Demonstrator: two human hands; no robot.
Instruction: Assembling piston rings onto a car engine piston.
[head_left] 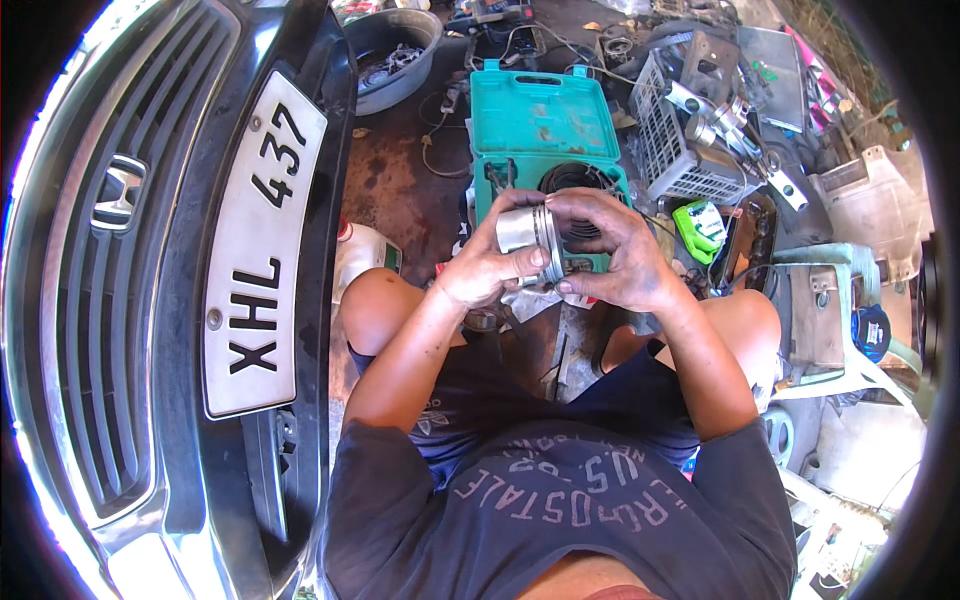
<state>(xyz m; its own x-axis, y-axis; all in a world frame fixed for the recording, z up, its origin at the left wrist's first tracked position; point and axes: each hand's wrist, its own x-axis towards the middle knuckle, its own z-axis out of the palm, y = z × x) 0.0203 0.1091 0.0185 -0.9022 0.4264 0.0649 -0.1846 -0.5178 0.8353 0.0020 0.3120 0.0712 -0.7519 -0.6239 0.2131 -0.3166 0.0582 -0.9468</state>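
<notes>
A silvery engine piston (pixel 516 232) is held up in front of me, lying on its side, with thin ring grooves toward its right end. My left hand (pixel 474 268) wraps round its left side, thumb along the near side of the metal. From the right, my right hand (pixel 632 262) curves over the ringed end, fingers at the top and thumb at the bottom. Whether a ring is loose between the right fingertips is too small to tell. Just beyond both hands, a teal tool case (pixel 540 118) lies with its lid raised, dark coiled hoses inside it.
A car's front bumper (pixel 170 330) fills the left side. At the far left stands a grey basin (pixel 405 95). A grey crate (pixel 660 150) with pistons and connecting rods (pixel 735 115) sits far right, near a green bottle (pixel 700 228). A pale plastic chair (pixel 850 345) is at right.
</notes>
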